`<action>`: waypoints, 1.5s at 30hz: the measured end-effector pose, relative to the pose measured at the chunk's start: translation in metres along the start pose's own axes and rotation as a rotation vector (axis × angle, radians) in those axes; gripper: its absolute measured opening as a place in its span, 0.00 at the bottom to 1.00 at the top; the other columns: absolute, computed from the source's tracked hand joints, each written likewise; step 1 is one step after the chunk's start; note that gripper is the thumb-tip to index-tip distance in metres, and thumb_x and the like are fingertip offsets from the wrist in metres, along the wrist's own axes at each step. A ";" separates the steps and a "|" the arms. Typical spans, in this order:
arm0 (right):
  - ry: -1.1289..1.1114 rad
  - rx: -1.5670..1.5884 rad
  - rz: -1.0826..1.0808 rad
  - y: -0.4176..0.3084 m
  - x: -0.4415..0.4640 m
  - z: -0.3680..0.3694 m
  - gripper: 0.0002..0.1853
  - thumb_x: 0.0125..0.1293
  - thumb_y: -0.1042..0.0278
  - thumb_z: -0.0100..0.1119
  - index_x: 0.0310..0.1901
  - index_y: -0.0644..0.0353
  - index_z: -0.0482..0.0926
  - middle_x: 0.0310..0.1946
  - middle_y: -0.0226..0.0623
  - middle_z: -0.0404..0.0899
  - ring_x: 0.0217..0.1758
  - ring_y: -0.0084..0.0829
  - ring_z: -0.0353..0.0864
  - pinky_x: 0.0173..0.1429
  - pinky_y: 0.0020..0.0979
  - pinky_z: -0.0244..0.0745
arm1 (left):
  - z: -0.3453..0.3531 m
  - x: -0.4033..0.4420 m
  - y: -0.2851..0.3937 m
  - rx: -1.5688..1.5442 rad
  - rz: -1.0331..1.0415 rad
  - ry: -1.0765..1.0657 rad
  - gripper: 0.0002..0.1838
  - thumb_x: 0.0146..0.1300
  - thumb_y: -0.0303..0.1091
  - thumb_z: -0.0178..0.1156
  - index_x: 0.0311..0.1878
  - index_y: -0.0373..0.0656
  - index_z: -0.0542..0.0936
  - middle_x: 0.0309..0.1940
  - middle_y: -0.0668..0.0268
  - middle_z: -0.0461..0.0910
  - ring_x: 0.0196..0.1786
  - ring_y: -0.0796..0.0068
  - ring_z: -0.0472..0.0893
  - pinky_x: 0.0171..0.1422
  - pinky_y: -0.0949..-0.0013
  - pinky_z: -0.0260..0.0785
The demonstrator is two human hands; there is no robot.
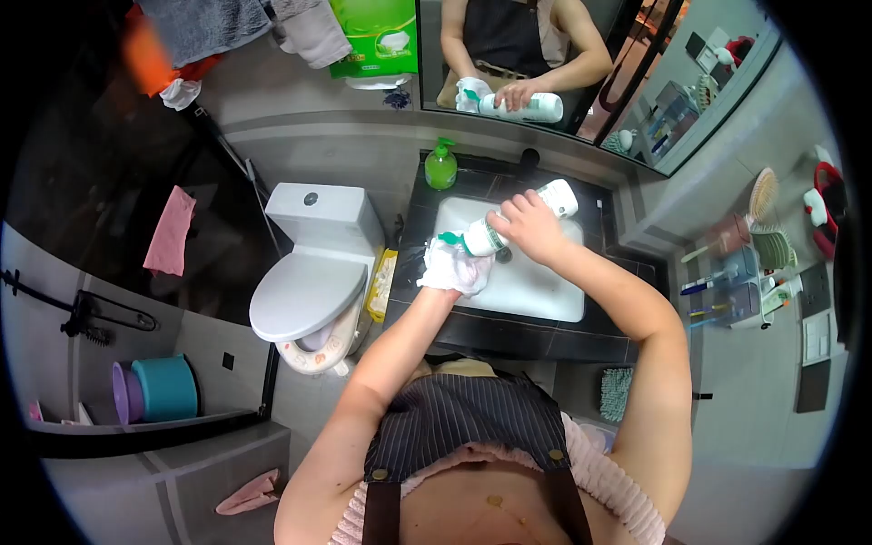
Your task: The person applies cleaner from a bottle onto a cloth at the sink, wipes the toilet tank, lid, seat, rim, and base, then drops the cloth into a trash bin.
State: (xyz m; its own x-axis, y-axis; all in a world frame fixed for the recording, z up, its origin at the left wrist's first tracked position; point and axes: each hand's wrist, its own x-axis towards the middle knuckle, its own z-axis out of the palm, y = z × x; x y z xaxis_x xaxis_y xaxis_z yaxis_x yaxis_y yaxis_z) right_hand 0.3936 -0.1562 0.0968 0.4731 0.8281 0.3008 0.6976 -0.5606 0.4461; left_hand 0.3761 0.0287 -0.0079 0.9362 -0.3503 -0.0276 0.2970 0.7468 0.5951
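Observation:
My right hand [531, 225] is wrapped round a white bottle [484, 238] with a green cap, tipped so its nozzle points down to the left. Just below that nozzle, my left hand [441, 292] holds a crumpled white cloth [450, 266], which covers most of the fingers. The nozzle is close over the cloth; whether they touch I cannot tell. Both hands are above the white sink [536, 291] and its left edge. The mirror [509, 68] reflects the bottle and cloth.
A green pump bottle [440, 165] stands at the back of the black countertop [490, 341]. Left of it is a toilet [313, 291] with its lid down. Brushes and cups fill a wall rack [745, 282] on the right. Teal and purple tubs [163, 389] sit at far left.

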 end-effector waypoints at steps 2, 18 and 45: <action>-0.018 -0.015 -0.033 -0.008 0.005 -0.003 0.18 0.58 0.64 0.59 0.52 0.46 0.78 0.36 0.28 0.75 0.43 0.32 0.76 0.54 0.41 0.68 | 0.033 -0.018 0.032 0.970 0.139 -0.099 0.12 0.69 0.31 0.49 0.51 0.39 0.78 0.46 0.58 0.82 0.48 0.62 0.84 0.54 0.60 0.80; -0.028 0.062 0.364 -0.061 -0.022 -0.016 0.24 0.57 0.70 0.58 0.58 0.50 0.74 0.40 0.37 0.75 0.46 0.40 0.76 0.53 0.41 0.68 | 0.001 -0.002 0.011 -0.267 -0.292 0.310 0.17 0.71 0.44 0.45 0.50 0.45 0.77 0.45 0.61 0.84 0.45 0.63 0.85 0.55 0.58 0.80; -0.014 -0.083 0.209 -0.016 -0.040 0.001 0.20 0.60 0.63 0.59 0.55 0.49 0.76 0.40 0.36 0.77 0.48 0.40 0.76 0.59 0.50 0.66 | -0.008 0.030 -0.032 -0.399 -0.189 0.290 0.16 0.74 0.41 0.45 0.52 0.43 0.77 0.47 0.61 0.83 0.48 0.61 0.85 0.50 0.57 0.80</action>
State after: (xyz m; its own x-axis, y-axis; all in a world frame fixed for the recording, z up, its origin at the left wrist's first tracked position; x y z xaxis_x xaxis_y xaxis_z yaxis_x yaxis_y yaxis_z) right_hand 0.3642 -0.1804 0.0763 0.6106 0.6932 0.3830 0.5370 -0.7178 0.4431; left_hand 0.3966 -0.0007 -0.0342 0.8560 -0.3710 -0.3600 0.4612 0.8626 0.2077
